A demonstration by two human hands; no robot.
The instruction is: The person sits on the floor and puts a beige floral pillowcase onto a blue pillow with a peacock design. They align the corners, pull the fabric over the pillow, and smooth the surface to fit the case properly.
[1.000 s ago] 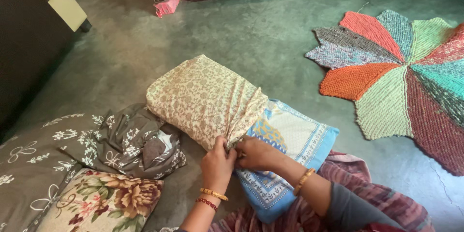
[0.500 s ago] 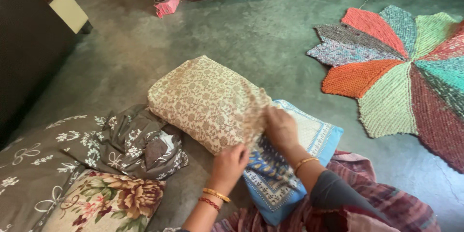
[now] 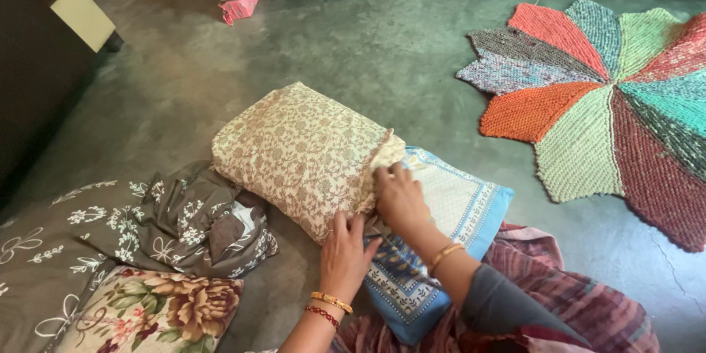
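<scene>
A beige floral pillow (image 3: 294,151) lies on the green floor, partly on top of a blue patterned pillow (image 3: 448,213). My left hand (image 3: 343,254) presses flat against the beige pillow's near edge. My right hand (image 3: 401,195) pinches the loose cover fabric at the pillow's open right end, just above the blue pillow. Both wrists wear bangles.
A grey floral cloth (image 3: 147,228) is bunched at the left, with a rose-print cushion (image 3: 158,312) below it. A multicoloured star-shaped knitted mat (image 3: 603,103) covers the floor at the right. Dark furniture (image 3: 37,66) stands at the left and along the back. A pink object (image 3: 240,2) lies by the back furniture.
My right hand has moved up from beside my left hand to the pillow's right end. The gathered cover fabric has been spread flatter. My left hand shifted slightly right along the near edge.
</scene>
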